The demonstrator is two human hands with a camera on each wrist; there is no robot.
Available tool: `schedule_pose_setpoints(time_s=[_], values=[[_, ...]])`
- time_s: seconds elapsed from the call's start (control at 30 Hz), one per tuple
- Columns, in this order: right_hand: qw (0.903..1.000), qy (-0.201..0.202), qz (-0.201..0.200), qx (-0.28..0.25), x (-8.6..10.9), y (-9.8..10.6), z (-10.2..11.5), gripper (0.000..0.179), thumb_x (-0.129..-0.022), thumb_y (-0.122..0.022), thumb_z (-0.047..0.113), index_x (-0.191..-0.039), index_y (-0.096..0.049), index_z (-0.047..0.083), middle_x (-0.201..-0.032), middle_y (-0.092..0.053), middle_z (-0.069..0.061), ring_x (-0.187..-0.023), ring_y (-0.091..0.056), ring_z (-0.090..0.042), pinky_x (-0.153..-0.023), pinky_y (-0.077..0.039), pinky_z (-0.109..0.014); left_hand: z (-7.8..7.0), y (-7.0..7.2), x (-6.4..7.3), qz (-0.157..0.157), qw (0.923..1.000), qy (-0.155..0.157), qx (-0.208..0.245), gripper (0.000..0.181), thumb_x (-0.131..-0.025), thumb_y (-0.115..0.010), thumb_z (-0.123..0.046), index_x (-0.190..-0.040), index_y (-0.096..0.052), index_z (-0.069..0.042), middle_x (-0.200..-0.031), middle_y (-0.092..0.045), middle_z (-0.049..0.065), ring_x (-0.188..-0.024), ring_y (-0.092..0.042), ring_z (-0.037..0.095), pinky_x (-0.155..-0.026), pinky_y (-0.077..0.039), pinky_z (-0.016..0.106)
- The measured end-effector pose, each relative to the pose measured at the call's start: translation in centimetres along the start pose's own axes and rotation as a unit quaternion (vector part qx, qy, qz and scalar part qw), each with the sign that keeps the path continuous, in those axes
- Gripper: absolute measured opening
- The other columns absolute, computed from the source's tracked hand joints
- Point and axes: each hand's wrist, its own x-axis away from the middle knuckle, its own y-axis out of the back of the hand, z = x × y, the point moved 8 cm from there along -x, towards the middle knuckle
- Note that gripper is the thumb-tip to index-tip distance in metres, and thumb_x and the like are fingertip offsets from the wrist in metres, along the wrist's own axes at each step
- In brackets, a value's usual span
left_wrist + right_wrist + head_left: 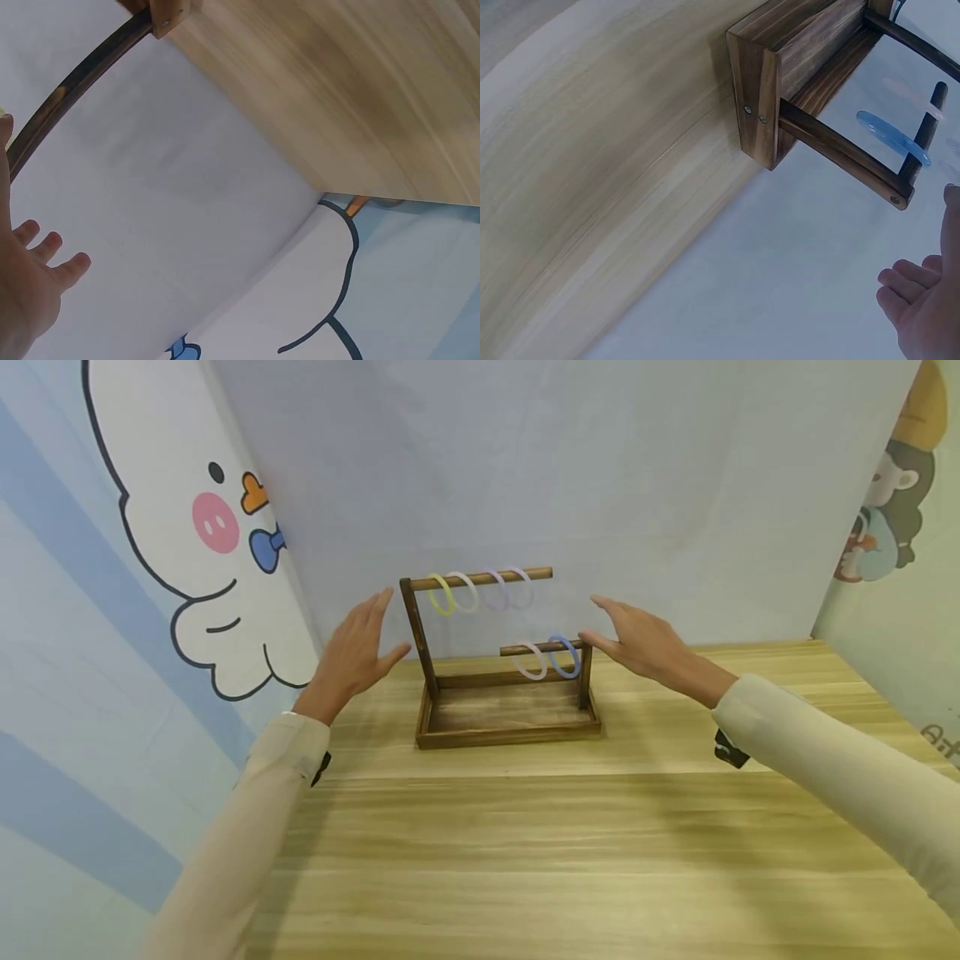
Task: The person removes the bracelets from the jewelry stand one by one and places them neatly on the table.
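Between left hand [352, 647] and right hand [647, 643], each grip apart, the wooden rack [510, 737] stretches sideways, upper bar [482, 578] pointing right

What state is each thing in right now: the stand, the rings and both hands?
Wooden two-bar stand: upright on the tabletop.
Yellow ring: hung on the upper bar.
White ring: hung on the upper bar.
Purple ring: hung on the upper bar.
Pale lavender ring: hung on the upper bar.
Pale pink ring: hung on the lower bar.
Blue ring: hung on the lower bar.
Left hand: holding nothing.
Right hand: holding nothing.
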Motion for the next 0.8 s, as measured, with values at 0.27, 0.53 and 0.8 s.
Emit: schedule_pose_setpoints(time_s=[0.27,0.53,0.8], values=[[0.9988,0.007,-0.036,-0.033,-2.0,-0.2,1.3,0.066,-0.105,-0.063,0.043,-0.154,-0.046,0.002,-0.142,-0.061,-0.022,-0.088,-0.073,-0.037,-0.067,-0.058,-0.05,-0.6,-0.2,-1.6,0.039,0.9984,0.024,0.034,0.095,-0.103,-0.069,-0.036,-0.168,-0.003,-0.015,-0.168,-0.025,0.019,-0.148,-0.034,0.044,-0.118,-0.036,0.06],[0.995,-0.003,-0.036,-0.093,-3.8,-1.0,2.9,0.063,-0.106,-0.064,0.037,-0.153,-0.045,0.0,-0.141,-0.061,-0.025,-0.089,-0.074,-0.037,-0.082,-0.06,-0.052,-0.4,-1.0,-2.4,0.085,0.9886,0.077,0.098,0.09,-0.109,-0.057,-0.035,-0.167,0.01,-0.024,-0.171,-0.016,0.02,-0.148,-0.034,0.045,-0.101,-0.048,0.065],[0.9906,0.006,-0.041,-0.13,-5.2,-1.3,4.5,0.058,-0.106,-0.064,0.031,-0.152,-0.046,0.0,-0.139,-0.062,-0.026,-0.117,-0.068,-0.041,-0.099,-0.056,-0.055,-0.3,-1.4,-3.0,0.09,0.9815,0.087,0.146,0.089,-0.109,-0.058,-0.028,-0.167,0.009,-0.023,-0.171,-0.018,0.018,-0.145,-0.042,0.039,-0.108,-0.046,0.061]])
